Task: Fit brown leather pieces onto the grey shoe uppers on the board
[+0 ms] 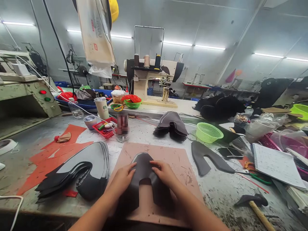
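Now | both hands (pixel 124 178) (pixel 165 173) flat, open on dark U-shaped, seemingly leather piece (pixel 143 166) | pink board (pixel 178 160) beneath

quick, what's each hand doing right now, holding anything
Left hand: open, fingers pressed flat on the dark shoe upper piece, not gripping.
Right hand: open, flat on the same piece, not gripping.

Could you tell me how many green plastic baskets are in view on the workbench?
3: a mesh green basket mid-table right of the hands, a small green bowl-basket holding red netting by the sewing machine, and one green basket at the far right edge. Clutter may hide others.
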Demonstrator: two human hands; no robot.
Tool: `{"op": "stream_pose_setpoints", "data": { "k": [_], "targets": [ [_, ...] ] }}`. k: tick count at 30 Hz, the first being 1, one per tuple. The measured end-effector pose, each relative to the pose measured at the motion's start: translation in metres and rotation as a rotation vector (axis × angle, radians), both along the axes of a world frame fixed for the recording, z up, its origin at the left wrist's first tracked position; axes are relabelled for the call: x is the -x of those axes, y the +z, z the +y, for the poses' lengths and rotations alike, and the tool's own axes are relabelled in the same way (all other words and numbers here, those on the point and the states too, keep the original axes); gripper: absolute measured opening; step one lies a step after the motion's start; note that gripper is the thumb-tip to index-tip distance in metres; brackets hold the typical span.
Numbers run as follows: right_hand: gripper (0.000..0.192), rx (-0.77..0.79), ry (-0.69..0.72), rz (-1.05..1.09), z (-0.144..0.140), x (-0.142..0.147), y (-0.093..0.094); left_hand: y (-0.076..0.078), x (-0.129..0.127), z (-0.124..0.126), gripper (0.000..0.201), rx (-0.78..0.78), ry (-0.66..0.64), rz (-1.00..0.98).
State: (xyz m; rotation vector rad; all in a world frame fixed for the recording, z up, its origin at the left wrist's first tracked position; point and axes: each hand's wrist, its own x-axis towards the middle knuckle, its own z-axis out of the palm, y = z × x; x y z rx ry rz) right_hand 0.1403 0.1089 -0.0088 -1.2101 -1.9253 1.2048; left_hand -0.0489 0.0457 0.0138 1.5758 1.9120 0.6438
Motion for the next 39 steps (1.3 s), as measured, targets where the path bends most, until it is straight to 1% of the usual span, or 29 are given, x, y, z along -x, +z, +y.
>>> {"op": "stream_pose_setpoints", "data": {
  "k": [4,9,15,26,32,39],
  "targets": [
    [0.034,-0.065,0.056,-0.069,0.014,0.008,-0.006,-0.005,0.005,0.008,0.038,-0.021,0.004,0.046],
    [0.034,-0.065,0.070,-0.089,0.014,0.008,-0.011,-0.011,0.006,0.006,0.037,-0.037,-0.010,0.051],
    [0.033,-0.048,0.077,-0.049,0.012,0.005,-0.012,-0.011,0.008,0.003,0.037,-0.051,-0.019,0.040],
    [0.034,-0.040,0.098,-0.025,0.014,0.002,-0.020,-0.016,0.010,0.001,0.037,-0.099,-0.014,-0.019],
    [0.034,-0.035,0.103,-0.010,0.014,0.001,-0.018,-0.018,0.010,0.003,0.035,-0.120,-0.010,-0.028],
    [0.034,-0.049,0.102,-0.007,0.014,0.001,-0.020,-0.016,0.010,0.002,0.036,-0.116,-0.014,-0.021]
  ]
}}
